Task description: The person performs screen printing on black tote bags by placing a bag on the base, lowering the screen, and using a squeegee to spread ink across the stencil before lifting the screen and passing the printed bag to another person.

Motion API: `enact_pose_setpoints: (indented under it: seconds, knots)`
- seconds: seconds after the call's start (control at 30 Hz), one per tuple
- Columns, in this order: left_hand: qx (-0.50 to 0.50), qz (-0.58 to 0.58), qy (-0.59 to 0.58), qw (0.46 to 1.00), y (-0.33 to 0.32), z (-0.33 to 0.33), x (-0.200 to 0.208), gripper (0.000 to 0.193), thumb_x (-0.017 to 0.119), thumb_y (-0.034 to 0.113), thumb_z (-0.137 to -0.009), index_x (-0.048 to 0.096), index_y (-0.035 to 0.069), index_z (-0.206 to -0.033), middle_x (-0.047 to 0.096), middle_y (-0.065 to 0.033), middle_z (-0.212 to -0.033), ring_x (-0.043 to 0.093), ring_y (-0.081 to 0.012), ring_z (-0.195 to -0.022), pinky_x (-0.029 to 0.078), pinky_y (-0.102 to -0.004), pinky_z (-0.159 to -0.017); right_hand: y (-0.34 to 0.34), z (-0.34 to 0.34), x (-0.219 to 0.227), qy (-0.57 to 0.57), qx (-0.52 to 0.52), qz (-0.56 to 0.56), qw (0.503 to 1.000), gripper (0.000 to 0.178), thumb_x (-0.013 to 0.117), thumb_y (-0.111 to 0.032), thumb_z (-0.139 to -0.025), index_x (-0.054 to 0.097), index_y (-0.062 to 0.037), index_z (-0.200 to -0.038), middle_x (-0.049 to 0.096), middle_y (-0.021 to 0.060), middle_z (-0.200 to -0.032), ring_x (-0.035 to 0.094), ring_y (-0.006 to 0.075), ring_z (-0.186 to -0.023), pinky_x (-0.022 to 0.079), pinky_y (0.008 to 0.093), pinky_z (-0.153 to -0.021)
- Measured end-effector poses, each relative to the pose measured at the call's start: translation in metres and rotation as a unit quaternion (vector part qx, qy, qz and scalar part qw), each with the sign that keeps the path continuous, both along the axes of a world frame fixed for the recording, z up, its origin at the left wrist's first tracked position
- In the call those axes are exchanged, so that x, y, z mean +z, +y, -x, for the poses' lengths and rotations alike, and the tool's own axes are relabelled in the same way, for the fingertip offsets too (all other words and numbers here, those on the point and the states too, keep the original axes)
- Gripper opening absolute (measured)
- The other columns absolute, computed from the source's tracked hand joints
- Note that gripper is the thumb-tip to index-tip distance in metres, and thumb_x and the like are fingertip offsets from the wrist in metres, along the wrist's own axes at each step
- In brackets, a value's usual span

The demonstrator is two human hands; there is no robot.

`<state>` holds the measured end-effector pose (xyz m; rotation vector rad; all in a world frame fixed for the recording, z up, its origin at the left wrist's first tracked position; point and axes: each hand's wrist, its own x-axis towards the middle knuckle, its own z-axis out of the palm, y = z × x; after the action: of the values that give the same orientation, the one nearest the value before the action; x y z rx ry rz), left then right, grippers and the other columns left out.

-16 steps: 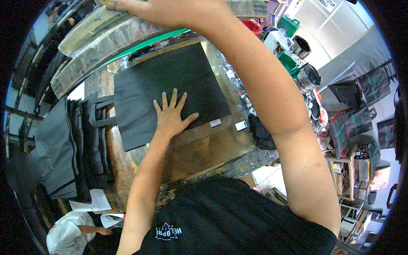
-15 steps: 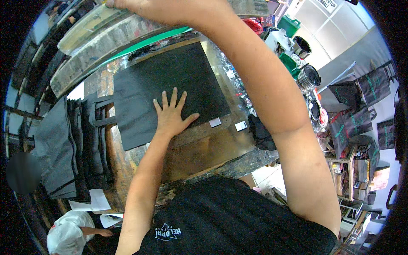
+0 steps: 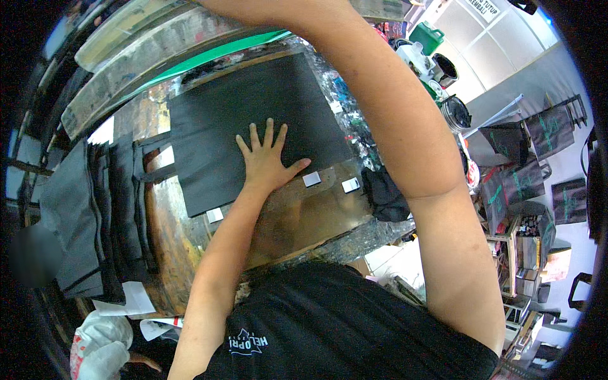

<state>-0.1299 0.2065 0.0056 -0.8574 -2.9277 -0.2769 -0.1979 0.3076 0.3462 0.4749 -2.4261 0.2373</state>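
Note:
My left hand (image 3: 267,167) lies flat and open, fingers spread, on a black fabric bag (image 3: 212,130). The bag is spread out on the worktable, and its strap handle (image 3: 158,172) sticks out on the left. My right arm (image 3: 405,120) arches over the right side of the table to the far edge of the picture. Only the wrist end of my right hand (image 3: 253,9) shows there; its fingers are cut off, so what it holds or touches is hidden. Small white tabs (image 3: 311,179) sit along the bag's near edge.
A stack of black bags (image 3: 69,209) hangs over the table's left end. Behind the bag are long framed boards (image 3: 126,95) and a green strip (image 3: 209,56). Cans and a green jug (image 3: 427,38) stand far right. A person in white (image 3: 104,345) is at lower left.
My left hand has slid slightly right and away from me over the bag. My right hand has moved farther out past the top edge. The whole view has shifted a little.

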Motion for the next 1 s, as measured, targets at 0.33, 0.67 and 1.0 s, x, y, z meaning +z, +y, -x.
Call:
enact_pose_setpoints:
  seconds: [0.33, 0.67, 1.0]
  knots:
    - [0.039, -0.110, 0.003, 0.993, -0.035, -0.038, 0.012, 0.107, 0.057, 0.083, -0.082, 0.037, 0.013, -0.161, 0.029, -0.0214, -0.168, 0.021, -0.0447, -0.156, 0.005, -0.0732, -0.120, -0.002, -0.022, 0.009, -0.039, -0.046, -0.066, 0.996, 0.079, 0.023, -0.074, -0.104, 0.067, -0.0082, -0.098, 0.067, 0.0057, -0.082, 0.066, 0.0192, -0.080, 0.038, 0.0596, -0.111]
    - [0.074, -0.658, -0.136, 0.737, -0.196, -0.048, 0.175, 0.069, 0.087, 0.017, -0.084, 0.054, 0.001, -0.142, 0.070, -0.0068, -0.118, 0.066, -0.0163, -0.102, 0.052, -0.0295, -0.092, 0.005, -0.097, -0.089, 0.102, -0.015, -0.082, 0.991, 0.055, 0.064, -0.064, -0.090, 0.066, -0.0089, -0.097, 0.067, 0.0128, -0.089, 0.066, 0.0320, -0.089, 0.042, 0.0491, -0.080]
    - [0.250, -0.393, -0.003, 0.885, -0.202, -0.122, -0.002, 0.104, 0.102, 0.038, -0.055, 0.059, -0.001, -0.140, 0.074, -0.0139, -0.110, 0.065, -0.0275, -0.104, 0.041, -0.0431, -0.100, 0.019, -0.118, -0.194, -0.202, -0.036, -0.056, 0.977, 0.057, 0.087, -0.030, -0.074, 0.057, -0.0111, -0.119, 0.066, 0.0102, -0.103, 0.064, 0.0335, -0.106, 0.039, 0.0518, -0.088]
